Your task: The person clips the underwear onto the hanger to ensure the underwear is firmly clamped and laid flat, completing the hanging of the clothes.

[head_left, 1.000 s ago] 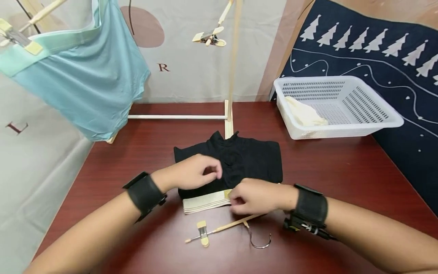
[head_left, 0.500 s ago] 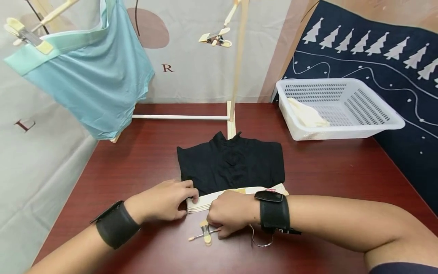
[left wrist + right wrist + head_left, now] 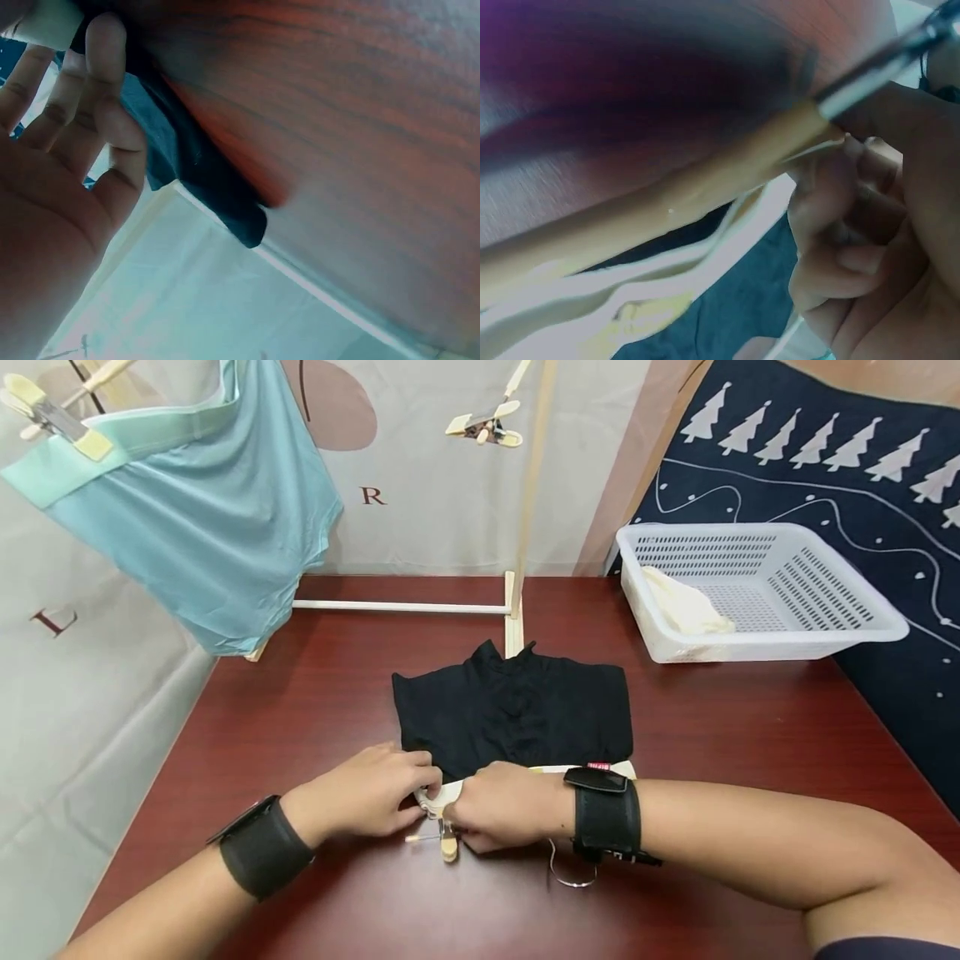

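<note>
Black boxer briefs (image 3: 517, 710) lie flat on the table, their cream waistband (image 3: 451, 792) towards me. My left hand (image 3: 375, 789) pinches the waistband's left end between thumb and fingers. Curled over a wooden clip hanger (image 3: 667, 195), my right hand (image 3: 510, 806) grips it near its left clip (image 3: 448, 845). This clip meets the waistband's left corner; whether its jaws are round the cloth is hidden. The hanger's metal hook (image 3: 573, 883) points towards me, below the right wrist. Most of the hanger bar is covered by the right hand and forearm in the head view.
Light blue boxer briefs (image 3: 217, 518) hang from a clip hanger at the left. A wooden rack post (image 3: 531, 502) stands behind the black briefs, with another clip (image 3: 483, 428) hanging beside it. A white basket (image 3: 772, 647) at the back right holds a cream cloth (image 3: 686, 602).
Both hands have come to the waistband's left end. The right hand took hold of the hanger, and its left clip has moved up to the waistband. The left hand now pinches the waistband.
</note>
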Tool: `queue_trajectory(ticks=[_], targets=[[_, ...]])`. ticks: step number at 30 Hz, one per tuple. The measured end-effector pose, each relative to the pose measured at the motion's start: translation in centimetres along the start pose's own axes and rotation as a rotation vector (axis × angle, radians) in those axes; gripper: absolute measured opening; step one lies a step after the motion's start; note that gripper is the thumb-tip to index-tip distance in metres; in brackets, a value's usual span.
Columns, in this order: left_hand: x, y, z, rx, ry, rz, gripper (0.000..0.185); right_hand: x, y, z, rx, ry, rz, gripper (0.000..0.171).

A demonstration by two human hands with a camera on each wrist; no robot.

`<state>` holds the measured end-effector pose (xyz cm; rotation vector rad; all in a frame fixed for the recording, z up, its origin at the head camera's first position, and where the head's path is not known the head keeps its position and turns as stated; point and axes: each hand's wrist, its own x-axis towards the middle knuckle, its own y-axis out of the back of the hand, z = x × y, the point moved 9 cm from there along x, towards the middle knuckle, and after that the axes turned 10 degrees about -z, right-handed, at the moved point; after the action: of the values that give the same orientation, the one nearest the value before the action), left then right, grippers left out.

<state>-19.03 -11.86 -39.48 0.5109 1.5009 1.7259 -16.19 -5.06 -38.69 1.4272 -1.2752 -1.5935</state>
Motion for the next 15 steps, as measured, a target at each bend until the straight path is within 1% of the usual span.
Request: queue_trajectory(ticks=[3,6,9,11,15], targets=[[0.0,0.2,-0.7,-0.071,0.012,0.002,0.012,0.1,0.8,0.7,0.021,-0.030,0.022,0.019],[-0.1,0.4,-1.7,-0.183,0.042,0.002,0.015,0.3,1.3,1.0,0.015,-0.064,0.056,0.029],[-0.2,0.4,-2.4,-0.269,0.060,-0.005,0.014,0.4,1.6,1.2,-0.025,-0.103,0.098,0.040],[-0.2,0.3,-2.6,-0.309,0.065,-0.015,0.013,0.4,1.7,1.3,-0.061,-0.126,0.132,0.044],[-0.1,0.1,-3.0,-0.351,0.071,-0.030,0.011,0.4,2.1,1.3,-0.134,-0.151,0.202,0.047]])
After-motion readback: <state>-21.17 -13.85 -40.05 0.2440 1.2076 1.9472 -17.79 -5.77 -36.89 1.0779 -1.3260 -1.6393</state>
